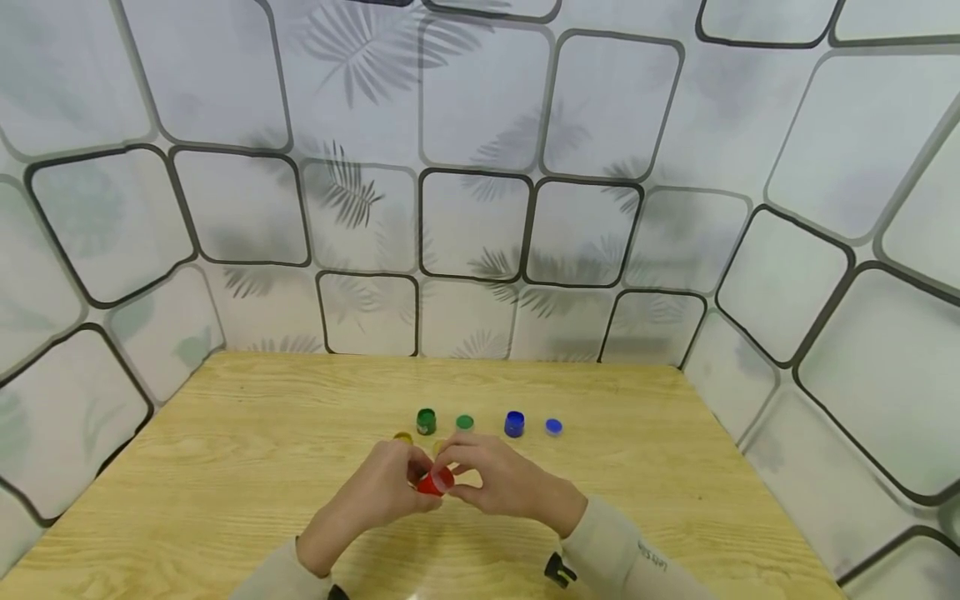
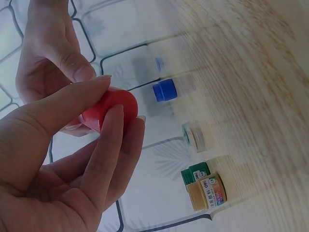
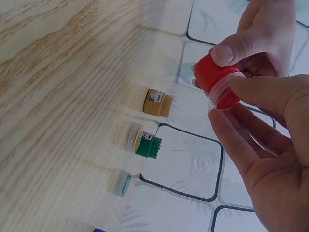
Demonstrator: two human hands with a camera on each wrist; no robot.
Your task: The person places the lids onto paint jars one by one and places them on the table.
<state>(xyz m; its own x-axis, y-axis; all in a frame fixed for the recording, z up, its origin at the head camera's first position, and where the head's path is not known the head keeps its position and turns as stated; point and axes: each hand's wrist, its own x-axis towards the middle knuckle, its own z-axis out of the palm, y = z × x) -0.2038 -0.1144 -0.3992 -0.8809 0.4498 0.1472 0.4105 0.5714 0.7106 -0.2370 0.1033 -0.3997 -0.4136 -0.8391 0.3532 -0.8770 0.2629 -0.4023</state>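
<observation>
A small red paint jar [image 3: 212, 72] is held over the table, tilted on its side. My left hand [image 1: 382, 487] grips the jar's body between thumb and fingers. At the jar's mouth, my right hand [image 1: 502, 479] pinches a clear lid [image 3: 223, 90] between thumb and fingertips. In the left wrist view the jar's rounded red base [image 2: 128, 102] faces the camera, and the lid is hidden behind it. Just beyond my hands stand a yellow jar [image 3: 157, 103] and its pale lid [image 1: 438, 447], both partly covered by the hands in the head view.
Farther back on the wooden table [image 1: 285, 417] stand an uncapped green jar [image 1: 426, 422] and a blue jar [image 1: 514, 424]. A green-tinted lid [image 1: 465, 422] and a blue lid [image 1: 553, 427] lie to the right of their jars. Patterned cloth walls [image 1: 367, 312] rise at the back and sides.
</observation>
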